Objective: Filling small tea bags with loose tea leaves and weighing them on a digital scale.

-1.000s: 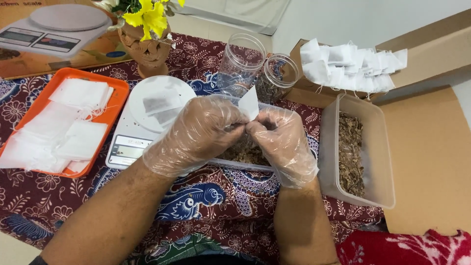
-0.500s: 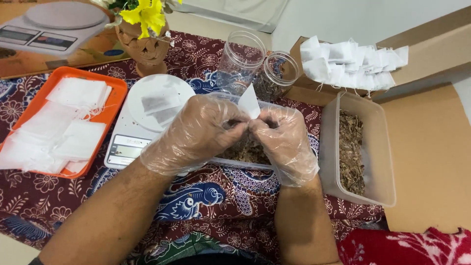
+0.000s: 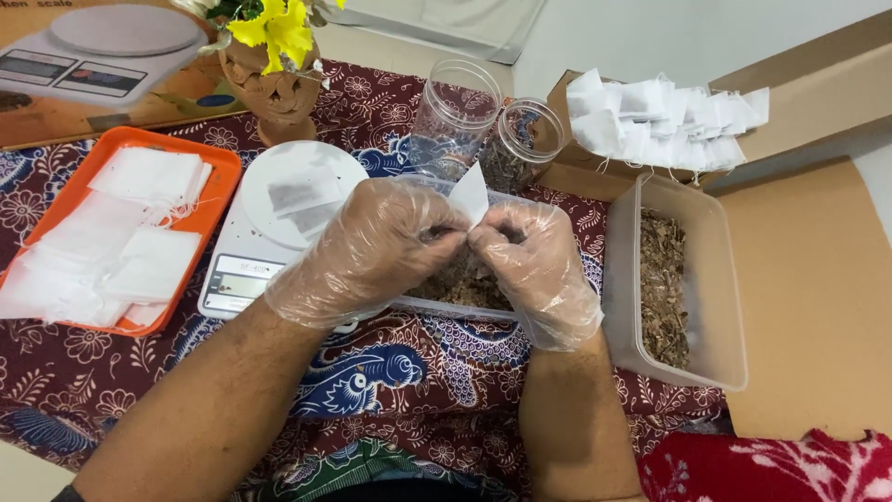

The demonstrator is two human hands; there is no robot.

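Head view shows little change over the last second: both gloved hands have stayed together over the clear tub (image 3: 465, 302) of dried herbs, and the small white bag (image 3: 470, 193) pinched between them has only tilted a touch. So the work on the bag's mouth looks to be still under way, not finished. The left hand (image 3: 367, 251) curls in from the left, its fingers (image 3: 444, 232) closed on the bag's lower edge; the right hand (image 3: 539, 265) faces it, fingers grasping the same edge, knuckles up. Both wrists hover above the tabletop (image 3: 390, 372). The scale (image 3: 279, 223) lies just to the left, with a bag on its plate.
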